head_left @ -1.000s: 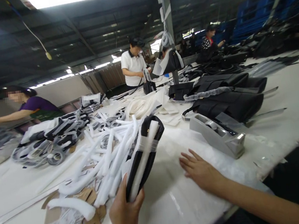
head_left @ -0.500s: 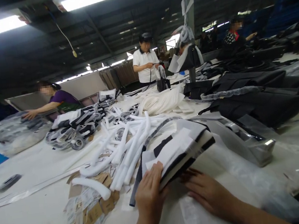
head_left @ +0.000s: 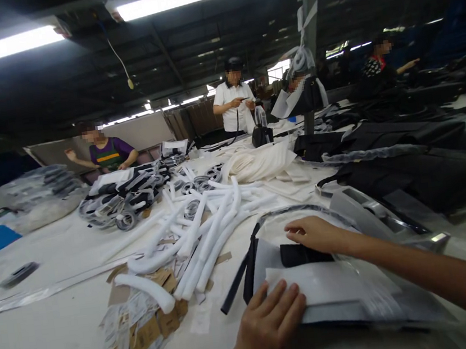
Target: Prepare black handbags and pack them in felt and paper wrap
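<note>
A dark bag lies flat on the table in front of me, with a white protective sheet spread over it. Its strap, partly in clear wrap, loops round the far side and ends at the left. My left hand rests palm down on the sheet's near left corner, fingers spread. Over the bag's far part reaches my right hand, its fingers stretched to the left and nothing visible in them. Whether the right hand touches the bag, I cannot tell.
White foam tubes and torn cardboard scraps lie to the left. Behind are wrapped straps and cream cloth. Black bags are piled right. Several people work beyond, one in a white shirt.
The bag has gone from tilted up between my hands to lying flat. My right hand has moved from its near edge to above its far part. The person at left has straightened up.
</note>
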Tool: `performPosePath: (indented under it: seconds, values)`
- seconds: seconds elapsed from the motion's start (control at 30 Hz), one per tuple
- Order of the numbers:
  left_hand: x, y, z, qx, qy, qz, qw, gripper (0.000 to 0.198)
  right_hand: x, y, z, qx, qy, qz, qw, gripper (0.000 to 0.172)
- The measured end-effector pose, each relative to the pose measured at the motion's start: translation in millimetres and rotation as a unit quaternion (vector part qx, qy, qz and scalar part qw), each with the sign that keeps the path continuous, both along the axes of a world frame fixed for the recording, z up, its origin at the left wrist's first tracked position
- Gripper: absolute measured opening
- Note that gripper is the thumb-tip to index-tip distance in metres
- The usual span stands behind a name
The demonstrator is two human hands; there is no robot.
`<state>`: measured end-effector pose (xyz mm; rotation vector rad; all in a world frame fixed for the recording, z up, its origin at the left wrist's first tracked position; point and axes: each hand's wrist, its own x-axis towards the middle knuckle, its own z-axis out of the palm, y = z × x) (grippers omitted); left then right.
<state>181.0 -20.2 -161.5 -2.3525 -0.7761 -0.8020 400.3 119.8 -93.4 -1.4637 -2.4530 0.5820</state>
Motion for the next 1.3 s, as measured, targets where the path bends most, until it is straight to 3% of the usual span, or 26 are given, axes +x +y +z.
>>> performPosePath:
  seconds: [0.13,0.27,0.43,0.63,0.87,0.97,1.07,1.2,1.3]
  values:
    - [1.7,1.0,-4.2,0.014,0.000,-0.007,1.000,0.033,-35.3,50.7,-20.3,-0.055,-0.055,-0.076,0.994,0.028]
    - [1.7,3.5,-10.9,0.025,-0.009,0.000,1.000,0.033,-60.1,67.6,-36.9,-0.106,-0.038,-0.134,0.985,0.035]
    - [2.5,5.2,-11.6,0.029,-0.018,0.002,0.999,0.034,-62.0,68.6,-37.5,-0.212,0.063,-0.139,0.965,0.030]
    - [4.8,3.5,-8.3,0.010,-0.034,0.005,0.999,0.031,-48.9,43.7,-19.3,-0.274,0.277,-0.084,0.917,0.030]
    - [5.4,0.3,-10.2,-0.026,-0.026,0.016,0.999,0.032,-53.9,-0.6,21.0,-0.226,0.433,-0.019,0.872,0.065]
    - [6.0,-0.8,-12.2,-0.044,-0.027,0.014,0.999,0.031,-49.3,-34.0,30.1,-0.172,0.418,0.028,0.892,0.043]
    - [11.0,-1.6,-15.7,-0.064,-0.060,0.017,0.996,0.031,-40.2,-71.5,22.5,-0.050,0.347,0.089,0.932,0.019]
    - [20.9,-0.4,-25.3,-0.099,-0.163,0.023,0.981,0.027,-31.8,-107.7,-6.2,0.068,0.260,0.214,0.939,0.047]
    - [21.9,1.5,-30.8,-0.085,-0.193,0.033,0.977,0.029,-29.6,-119.1,-23.8,0.100,0.254,0.226,0.935,0.049]
